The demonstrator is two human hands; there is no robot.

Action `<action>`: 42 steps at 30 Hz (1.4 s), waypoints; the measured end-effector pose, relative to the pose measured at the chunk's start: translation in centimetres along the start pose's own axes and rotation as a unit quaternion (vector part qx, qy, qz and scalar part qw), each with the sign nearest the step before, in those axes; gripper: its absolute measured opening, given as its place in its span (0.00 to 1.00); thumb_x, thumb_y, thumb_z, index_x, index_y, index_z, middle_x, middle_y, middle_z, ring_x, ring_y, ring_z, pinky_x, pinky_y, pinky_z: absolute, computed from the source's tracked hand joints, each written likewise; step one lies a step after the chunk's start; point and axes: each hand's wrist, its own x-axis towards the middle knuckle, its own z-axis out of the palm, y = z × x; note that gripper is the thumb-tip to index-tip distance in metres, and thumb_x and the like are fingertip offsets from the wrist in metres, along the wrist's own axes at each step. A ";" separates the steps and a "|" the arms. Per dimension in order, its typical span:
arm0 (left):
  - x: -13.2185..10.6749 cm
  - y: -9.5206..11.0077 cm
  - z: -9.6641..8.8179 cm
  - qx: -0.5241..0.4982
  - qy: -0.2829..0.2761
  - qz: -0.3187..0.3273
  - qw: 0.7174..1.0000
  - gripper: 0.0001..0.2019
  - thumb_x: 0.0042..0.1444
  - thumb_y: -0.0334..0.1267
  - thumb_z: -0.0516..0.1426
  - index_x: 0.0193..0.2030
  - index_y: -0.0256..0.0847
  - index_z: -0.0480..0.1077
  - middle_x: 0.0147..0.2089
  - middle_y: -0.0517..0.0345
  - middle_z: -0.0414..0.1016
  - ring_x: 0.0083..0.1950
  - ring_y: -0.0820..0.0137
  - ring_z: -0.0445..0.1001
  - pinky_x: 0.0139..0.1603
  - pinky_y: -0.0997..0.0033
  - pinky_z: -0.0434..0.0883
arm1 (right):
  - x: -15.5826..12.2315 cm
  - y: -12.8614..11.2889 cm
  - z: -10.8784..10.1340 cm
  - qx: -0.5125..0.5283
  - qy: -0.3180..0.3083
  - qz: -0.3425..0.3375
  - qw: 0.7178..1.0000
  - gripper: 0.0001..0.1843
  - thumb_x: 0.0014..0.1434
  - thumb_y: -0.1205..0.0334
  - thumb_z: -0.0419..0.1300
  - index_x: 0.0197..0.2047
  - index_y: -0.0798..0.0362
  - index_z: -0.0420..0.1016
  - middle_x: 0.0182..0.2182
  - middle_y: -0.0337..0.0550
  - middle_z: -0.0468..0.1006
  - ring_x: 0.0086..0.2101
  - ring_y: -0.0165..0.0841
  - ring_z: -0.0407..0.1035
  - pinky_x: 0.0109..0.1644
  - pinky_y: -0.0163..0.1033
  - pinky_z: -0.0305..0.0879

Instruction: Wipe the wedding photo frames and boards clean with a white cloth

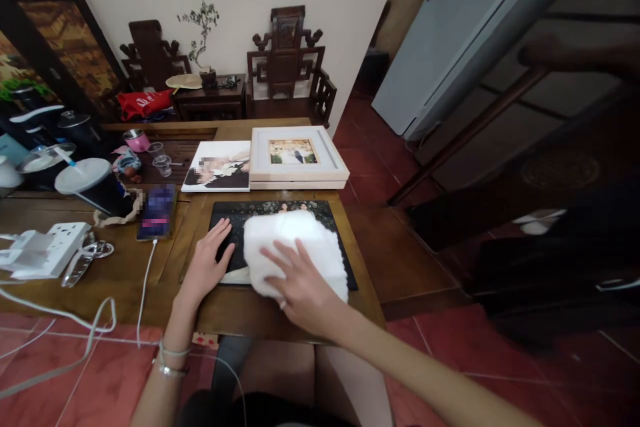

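A dark photo print lies flat on the wooden table in front of me. My left hand rests flat on the print's left edge with its fingers spread. My right hand lies open, fingers stretched, on a white fluffy cloth that covers the middle of the print.
Behind the print lie a white-framed photo and an unframed photo. To the left are a phone on a cable, a white power strip, a lidded cup and small cups. Carved chairs stand at the wall; red tile floor lies to the right.
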 end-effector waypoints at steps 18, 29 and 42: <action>0.0 0.1 0.0 -0.013 -0.003 0.000 1.000 0.20 0.64 0.40 0.49 0.61 0.41 0.65 0.66 0.48 0.63 0.68 0.62 0.58 0.66 0.51 0.59 | 8.8 5.3 -2.3 -0.030 0.013 0.021 0.999 0.15 0.60 0.67 0.54 0.50 0.54 0.72 0.62 0.55 0.62 0.64 0.50 0.46 0.63 0.66 0.44; 0.0 0.2 0.0 -0.016 -0.011 -0.007 1.000 0.20 0.64 0.39 0.48 0.62 0.41 0.64 0.66 0.48 0.63 0.69 0.62 0.57 0.67 0.50 0.57 | -0.8 -1.2 -2.1 0.064 -0.059 -0.054 0.995 0.17 0.50 0.71 0.56 0.44 0.51 0.74 0.60 0.50 0.66 0.65 0.46 0.48 0.66 0.64 0.38; 0.1 0.4 -0.2 -0.015 -0.012 -0.009 1.000 0.21 0.64 0.40 0.47 0.61 0.37 0.65 0.65 0.46 0.64 0.69 0.62 0.58 0.67 0.52 0.58 | 8.0 3.5 -2.2 -0.038 0.044 0.092 0.994 0.16 0.62 0.64 0.52 0.51 0.54 0.73 0.59 0.56 0.67 0.63 0.52 0.51 0.64 0.67 0.43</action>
